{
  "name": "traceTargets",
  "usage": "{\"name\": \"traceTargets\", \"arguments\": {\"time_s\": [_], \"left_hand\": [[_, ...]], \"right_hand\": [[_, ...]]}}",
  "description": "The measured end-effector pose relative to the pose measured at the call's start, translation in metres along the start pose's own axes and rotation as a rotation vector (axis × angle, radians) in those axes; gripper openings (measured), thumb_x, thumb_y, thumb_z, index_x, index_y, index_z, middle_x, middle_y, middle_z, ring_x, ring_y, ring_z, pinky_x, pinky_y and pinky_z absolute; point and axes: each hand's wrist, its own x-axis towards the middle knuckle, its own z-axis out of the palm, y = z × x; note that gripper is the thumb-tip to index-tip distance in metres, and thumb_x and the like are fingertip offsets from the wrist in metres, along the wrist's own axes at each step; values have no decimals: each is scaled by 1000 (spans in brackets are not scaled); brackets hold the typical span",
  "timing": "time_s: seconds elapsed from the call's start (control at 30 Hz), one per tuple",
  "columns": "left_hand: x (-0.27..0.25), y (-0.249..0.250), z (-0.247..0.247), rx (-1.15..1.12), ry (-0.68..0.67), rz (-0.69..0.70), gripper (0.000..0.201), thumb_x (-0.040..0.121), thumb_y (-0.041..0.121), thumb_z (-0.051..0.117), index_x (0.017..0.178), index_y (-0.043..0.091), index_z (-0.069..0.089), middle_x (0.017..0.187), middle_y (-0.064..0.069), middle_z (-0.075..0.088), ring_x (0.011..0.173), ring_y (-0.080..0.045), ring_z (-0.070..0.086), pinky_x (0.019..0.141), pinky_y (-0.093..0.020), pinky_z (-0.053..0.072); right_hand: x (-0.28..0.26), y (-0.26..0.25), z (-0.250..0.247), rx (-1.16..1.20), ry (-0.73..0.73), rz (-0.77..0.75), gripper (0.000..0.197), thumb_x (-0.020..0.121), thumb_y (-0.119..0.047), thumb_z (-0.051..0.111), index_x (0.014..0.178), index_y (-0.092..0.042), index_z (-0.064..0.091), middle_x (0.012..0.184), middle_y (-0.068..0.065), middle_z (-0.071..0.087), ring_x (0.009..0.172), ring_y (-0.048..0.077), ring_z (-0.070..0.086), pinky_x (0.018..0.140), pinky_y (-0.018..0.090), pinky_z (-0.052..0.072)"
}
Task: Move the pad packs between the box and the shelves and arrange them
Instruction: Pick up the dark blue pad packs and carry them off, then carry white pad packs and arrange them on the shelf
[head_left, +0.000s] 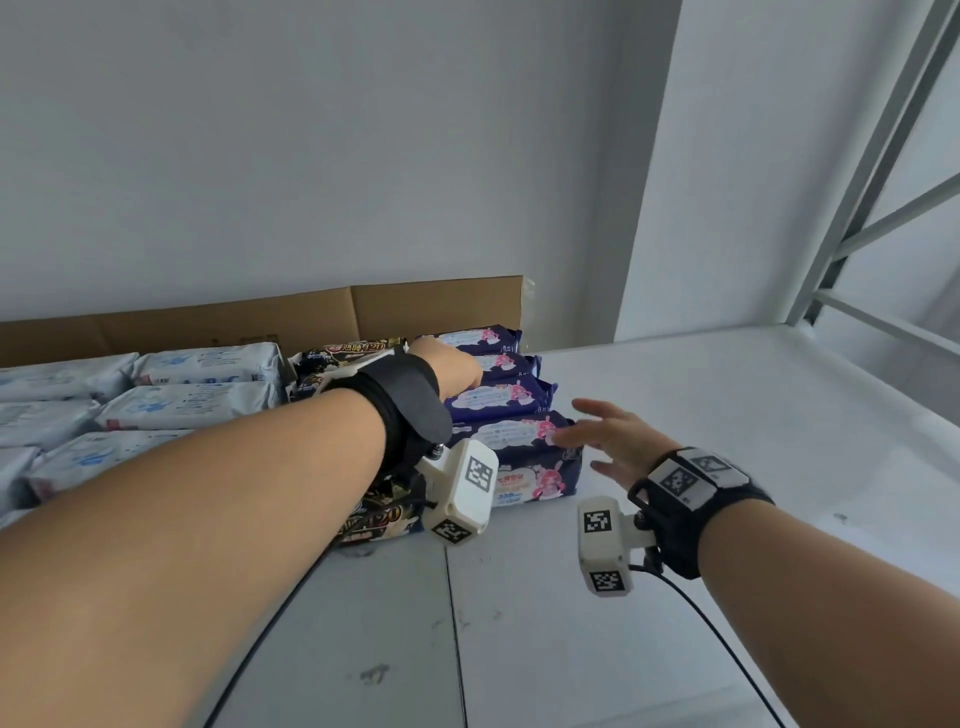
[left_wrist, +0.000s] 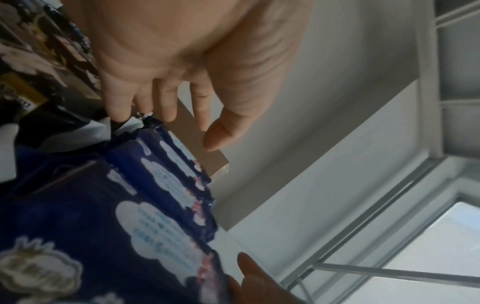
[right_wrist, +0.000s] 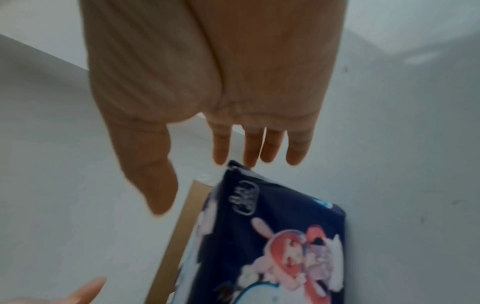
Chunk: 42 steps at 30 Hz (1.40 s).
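Observation:
A row of navy pad packs (head_left: 498, 397) printed with pink bunnies stands on the white shelf board (head_left: 701, 410). My left hand (head_left: 460, 366) reaches over the row, its straight fingers (left_wrist: 166, 111) touching the crimped end of a far navy pack (left_wrist: 166, 174); it grips nothing. My right hand (head_left: 597, 431) is spread open beside the front navy pack (head_left: 530, 470), fingertips at its upper right corner. In the right wrist view the open right hand (right_wrist: 207, 176) hovers just above that front pack (right_wrist: 280, 236). No box is in view.
Black-and-gold packs (head_left: 374, 514) stand left of the navy row, and several pale blue packs (head_left: 197, 405) fill the shelf's left side. A flat cardboard sheet (head_left: 260, 319) leans on the back wall. Grey shelf uprights (head_left: 872, 156) rise at the right. Bare board lies right and front.

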Motion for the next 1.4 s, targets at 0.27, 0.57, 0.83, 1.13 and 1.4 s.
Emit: {"name": "traceTargets", "arguments": {"time_s": [0.27,0.57,0.83,1.13,1.4], "left_hand": [[-81,-23,-17,-633,202,202,29,87,4,55,113,16,61,106,-1,60,97,-16,57,71,-24,46],[-205,-36,22,-804,82,364,20,87,6,57,86,26,60,93,4,65,82,-9,61,71,-19,48],[-270,-27,139,-735,-222,231,21,84,4,56,82,25,58,83,4,63,79,-12,57,66,-20,43],[-337,39,317,-611,-445,42,18,84,5,59,81,23,58,71,1,59,67,-13,55,61,-27,40],[-406,126,476,-577,-501,-39,14,87,5,56,92,18,55,70,-1,52,60,-12,44,53,-23,31]], "right_hand": [[-105,-16,8,139,367,-351,36,78,-14,72,113,-17,61,107,1,65,98,11,59,88,30,47],[-247,68,-3,144,529,-302,21,80,-4,67,96,-18,64,92,2,67,81,11,62,71,21,47],[-331,162,-73,54,686,-91,30,78,-4,69,108,-8,65,96,8,66,82,15,59,69,23,43],[-412,235,-222,70,759,-8,32,78,-6,70,109,-12,62,94,4,64,86,12,58,67,21,43],[-463,294,-397,50,800,86,27,73,-4,73,96,-17,66,80,-5,62,75,9,57,70,19,51]]}}
